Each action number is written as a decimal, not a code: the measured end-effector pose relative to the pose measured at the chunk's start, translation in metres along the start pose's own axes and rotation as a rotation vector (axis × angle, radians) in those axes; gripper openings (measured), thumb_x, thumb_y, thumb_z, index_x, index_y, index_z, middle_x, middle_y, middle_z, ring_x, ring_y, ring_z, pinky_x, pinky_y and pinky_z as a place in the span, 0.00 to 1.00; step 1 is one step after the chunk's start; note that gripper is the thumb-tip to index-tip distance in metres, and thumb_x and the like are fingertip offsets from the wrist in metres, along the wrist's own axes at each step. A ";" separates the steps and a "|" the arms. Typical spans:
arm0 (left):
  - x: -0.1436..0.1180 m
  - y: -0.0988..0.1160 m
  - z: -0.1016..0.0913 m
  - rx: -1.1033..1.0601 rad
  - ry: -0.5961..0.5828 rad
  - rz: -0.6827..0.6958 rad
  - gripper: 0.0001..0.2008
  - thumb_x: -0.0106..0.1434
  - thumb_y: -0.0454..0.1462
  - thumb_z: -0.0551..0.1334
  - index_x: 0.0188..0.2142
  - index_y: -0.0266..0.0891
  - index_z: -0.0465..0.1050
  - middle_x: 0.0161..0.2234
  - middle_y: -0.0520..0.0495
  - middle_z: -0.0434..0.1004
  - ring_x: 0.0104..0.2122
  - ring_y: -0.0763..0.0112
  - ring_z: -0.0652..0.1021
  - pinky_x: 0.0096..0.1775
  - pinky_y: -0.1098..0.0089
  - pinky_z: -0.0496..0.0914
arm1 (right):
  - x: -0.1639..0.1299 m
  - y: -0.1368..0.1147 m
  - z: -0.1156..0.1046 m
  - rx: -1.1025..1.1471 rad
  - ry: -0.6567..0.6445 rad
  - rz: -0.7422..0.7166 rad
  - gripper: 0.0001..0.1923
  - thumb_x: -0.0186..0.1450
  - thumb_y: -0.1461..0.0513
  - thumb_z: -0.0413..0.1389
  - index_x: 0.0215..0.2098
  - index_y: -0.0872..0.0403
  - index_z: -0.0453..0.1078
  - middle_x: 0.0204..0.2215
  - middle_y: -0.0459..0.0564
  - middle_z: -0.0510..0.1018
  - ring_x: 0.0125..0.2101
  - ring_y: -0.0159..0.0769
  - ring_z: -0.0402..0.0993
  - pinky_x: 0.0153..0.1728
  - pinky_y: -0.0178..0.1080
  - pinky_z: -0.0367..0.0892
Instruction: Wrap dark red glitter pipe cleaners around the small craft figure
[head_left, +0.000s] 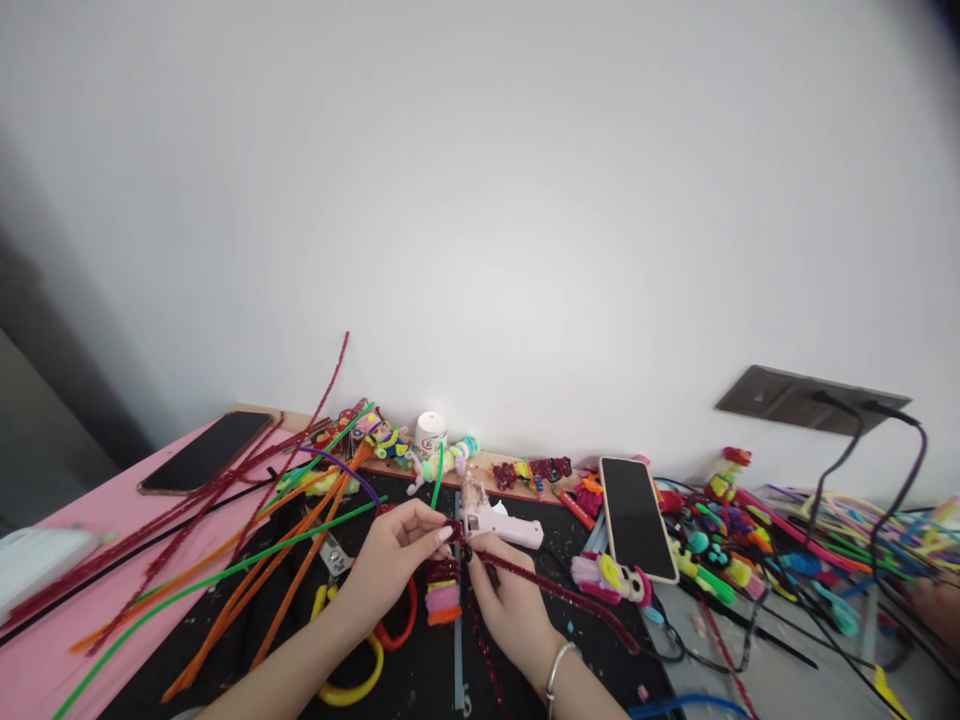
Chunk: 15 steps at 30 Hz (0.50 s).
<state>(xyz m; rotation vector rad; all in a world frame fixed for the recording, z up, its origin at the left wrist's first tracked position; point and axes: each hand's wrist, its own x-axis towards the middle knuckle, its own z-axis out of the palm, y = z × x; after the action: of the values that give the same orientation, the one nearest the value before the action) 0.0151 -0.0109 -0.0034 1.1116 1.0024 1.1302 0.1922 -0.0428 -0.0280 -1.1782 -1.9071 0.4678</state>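
My left hand [390,565] and my right hand [510,600] meet over a black mat [420,670], both pinching a dark red sparkly pipe cleaner [559,592]. Its coiled end sits between my fingertips and its long tail runs off to the lower right. Just under my fingers lies a small bundle of red, pink and orange fuzzy pieces [444,595]. A pink glue gun [496,522] rests right behind my hands. My right wrist wears a silver bracelet.
Long orange, green and dark red pipe cleaners [247,560] fan out left. Scissors with yellow and red handles [352,640] lie below my left hand. Phones rest at left [206,450] and right [636,518]. Colourful craft pieces [735,550], cables and a wall socket [810,400] crowd the right.
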 end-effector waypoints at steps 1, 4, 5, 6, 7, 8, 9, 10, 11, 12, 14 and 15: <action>0.000 0.000 0.000 0.008 -0.002 0.004 0.14 0.49 0.43 0.73 0.27 0.39 0.73 0.23 0.52 0.79 0.25 0.66 0.80 0.33 0.66 0.74 | 0.000 0.000 0.000 -0.004 -0.002 -0.004 0.11 0.70 0.66 0.47 0.34 0.52 0.70 0.27 0.49 0.79 0.27 0.39 0.76 0.31 0.37 0.70; 0.000 -0.001 0.000 0.033 0.000 0.014 0.14 0.50 0.44 0.73 0.28 0.39 0.73 0.23 0.52 0.79 0.25 0.65 0.80 0.33 0.66 0.74 | -0.001 0.000 0.001 -0.019 -0.001 -0.022 0.11 0.70 0.66 0.47 0.35 0.51 0.70 0.27 0.49 0.79 0.27 0.39 0.76 0.31 0.37 0.70; -0.001 -0.001 0.000 0.041 0.001 0.016 0.14 0.50 0.44 0.73 0.28 0.39 0.74 0.23 0.52 0.79 0.25 0.66 0.79 0.33 0.66 0.74 | -0.002 0.001 0.002 -0.024 -0.001 -0.026 0.11 0.70 0.66 0.47 0.35 0.51 0.70 0.27 0.49 0.79 0.27 0.39 0.76 0.31 0.37 0.70; -0.001 -0.001 0.000 0.047 0.002 0.018 0.13 0.50 0.44 0.72 0.28 0.39 0.74 0.22 0.52 0.78 0.25 0.66 0.79 0.33 0.66 0.73 | -0.002 0.001 0.002 -0.029 -0.001 -0.030 0.10 0.70 0.66 0.47 0.35 0.51 0.70 0.27 0.48 0.79 0.27 0.38 0.76 0.31 0.36 0.69; 0.000 -0.001 0.001 0.049 0.003 0.021 0.13 0.50 0.44 0.72 0.28 0.39 0.74 0.22 0.52 0.78 0.24 0.66 0.79 0.32 0.67 0.73 | -0.003 0.002 0.003 -0.035 -0.001 -0.034 0.10 0.70 0.66 0.48 0.35 0.51 0.69 0.27 0.48 0.78 0.27 0.38 0.75 0.31 0.36 0.69; 0.000 -0.001 0.001 0.047 0.002 0.022 0.13 0.50 0.44 0.72 0.28 0.39 0.74 0.22 0.52 0.78 0.24 0.67 0.78 0.32 0.67 0.72 | -0.003 0.002 0.003 -0.043 -0.002 -0.034 0.10 0.70 0.66 0.48 0.35 0.51 0.69 0.27 0.48 0.78 0.27 0.38 0.75 0.31 0.36 0.69; -0.001 -0.001 0.001 0.042 0.002 0.021 0.13 0.50 0.44 0.72 0.28 0.39 0.74 0.21 0.52 0.78 0.24 0.68 0.78 0.31 0.68 0.71 | -0.004 0.002 0.004 -0.053 -0.004 -0.034 0.10 0.70 0.67 0.48 0.35 0.51 0.69 0.27 0.47 0.78 0.27 0.38 0.75 0.31 0.36 0.69; -0.001 0.000 0.002 0.033 0.003 0.020 0.13 0.50 0.44 0.72 0.27 0.39 0.74 0.21 0.53 0.77 0.23 0.68 0.77 0.31 0.68 0.71 | -0.004 0.002 0.004 -0.063 -0.004 -0.034 0.10 0.70 0.67 0.48 0.35 0.51 0.69 0.27 0.47 0.78 0.27 0.37 0.75 0.31 0.35 0.68; -0.001 0.000 0.002 0.025 0.003 0.018 0.13 0.49 0.43 0.73 0.27 0.38 0.74 0.21 0.53 0.77 0.23 0.69 0.77 0.30 0.69 0.70 | -0.005 0.002 0.004 -0.071 -0.006 -0.035 0.10 0.70 0.67 0.48 0.35 0.50 0.69 0.27 0.47 0.77 0.27 0.37 0.75 0.31 0.35 0.68; -0.001 0.000 0.002 0.017 0.003 0.016 0.13 0.49 0.43 0.73 0.27 0.38 0.73 0.20 0.53 0.76 0.22 0.70 0.76 0.30 0.69 0.70 | -0.005 0.002 0.004 -0.075 -0.010 -0.038 0.09 0.70 0.67 0.48 0.35 0.50 0.68 0.27 0.46 0.77 0.26 0.37 0.74 0.31 0.35 0.67; -0.002 0.001 0.003 0.010 -0.004 0.013 0.14 0.49 0.44 0.73 0.27 0.38 0.73 0.20 0.54 0.76 0.22 0.70 0.75 0.29 0.69 0.70 | -0.005 0.001 0.005 -0.076 -0.014 -0.058 0.09 0.70 0.67 0.48 0.35 0.50 0.68 0.26 0.46 0.76 0.26 0.36 0.74 0.29 0.34 0.66; -0.002 0.001 0.003 0.010 -0.010 0.012 0.14 0.49 0.44 0.73 0.27 0.38 0.73 0.20 0.54 0.75 0.21 0.70 0.75 0.29 0.69 0.70 | -0.005 0.001 0.005 -0.076 -0.012 -0.071 0.09 0.70 0.67 0.49 0.35 0.50 0.67 0.26 0.45 0.76 0.25 0.35 0.74 0.29 0.33 0.66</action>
<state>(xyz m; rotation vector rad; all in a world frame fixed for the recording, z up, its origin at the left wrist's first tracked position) 0.0175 -0.0133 -0.0016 1.1320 0.9956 1.1297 0.1899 -0.0461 -0.0337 -1.1539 -1.9848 0.3678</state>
